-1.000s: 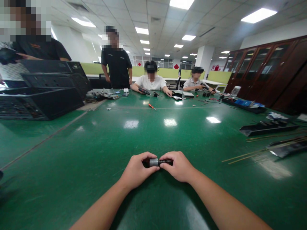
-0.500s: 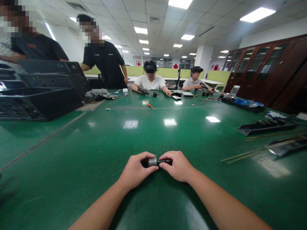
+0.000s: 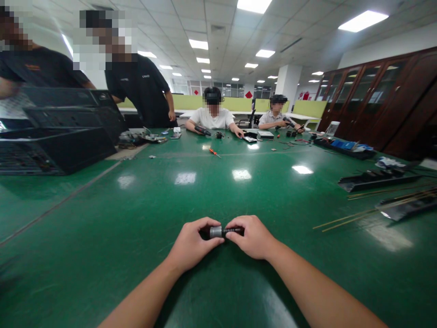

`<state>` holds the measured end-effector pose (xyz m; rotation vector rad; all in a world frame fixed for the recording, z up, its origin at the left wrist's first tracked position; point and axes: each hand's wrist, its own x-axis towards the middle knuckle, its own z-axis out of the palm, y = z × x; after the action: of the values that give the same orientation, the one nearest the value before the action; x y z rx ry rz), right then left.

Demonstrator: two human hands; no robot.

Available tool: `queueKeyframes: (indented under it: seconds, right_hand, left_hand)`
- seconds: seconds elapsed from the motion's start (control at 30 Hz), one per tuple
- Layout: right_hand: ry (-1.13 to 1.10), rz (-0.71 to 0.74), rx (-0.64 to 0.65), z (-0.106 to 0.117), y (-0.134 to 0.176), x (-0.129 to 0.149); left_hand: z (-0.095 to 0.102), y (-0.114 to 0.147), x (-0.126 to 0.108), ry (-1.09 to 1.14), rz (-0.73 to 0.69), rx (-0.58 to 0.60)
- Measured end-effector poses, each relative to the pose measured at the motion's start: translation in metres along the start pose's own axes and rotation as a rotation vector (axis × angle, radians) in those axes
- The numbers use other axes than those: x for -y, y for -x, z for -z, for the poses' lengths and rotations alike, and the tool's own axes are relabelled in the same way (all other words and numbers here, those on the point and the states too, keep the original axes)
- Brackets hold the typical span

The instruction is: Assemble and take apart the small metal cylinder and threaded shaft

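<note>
Low over the green table [image 3: 218, 191], a short silver cylinder [image 3: 215, 232] is gripped by my left hand [image 3: 193, 241], its thumb and fingers closed on either side. A dark, ridged shaft [image 3: 235, 230] lies in line with the cylinder's right end. Closed around that shaft are the fingertips of my right hand [image 3: 254, 239]. The two parts meet or nearly meet between my thumbs; whether they are joined I cannot tell. My left fingers hide the cylinder's left end, and my right palm covers the shaft's far end.
An orange screwdriver [image 3: 214, 153] lies farther up the table. Black computer cases [image 3: 61, 146] stand at the left. Thin brass-coloured rods [image 3: 355, 217] and dark metal channels [image 3: 378, 180] occupy the right. Two seated people work opposite with power drills [image 3: 202, 130]; two others stand at the left.
My hands and the parts between them look almost unchanged. The standing person in black at the left has leaned farther left, and the whole view has shifted slightly.
</note>
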<state>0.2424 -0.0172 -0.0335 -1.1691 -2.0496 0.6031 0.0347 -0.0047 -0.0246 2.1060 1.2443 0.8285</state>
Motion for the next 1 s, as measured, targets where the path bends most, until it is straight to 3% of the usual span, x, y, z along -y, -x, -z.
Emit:
queueKeyframes:
  seconds: [1.0]
  right_hand:
    - [0.008, -0.033, 0.008, 0.0029, -0.0006, 0.0020]
  left_hand:
    - [0.0020, 0.0002, 0.0000, -0.005, -0.006, 0.005]
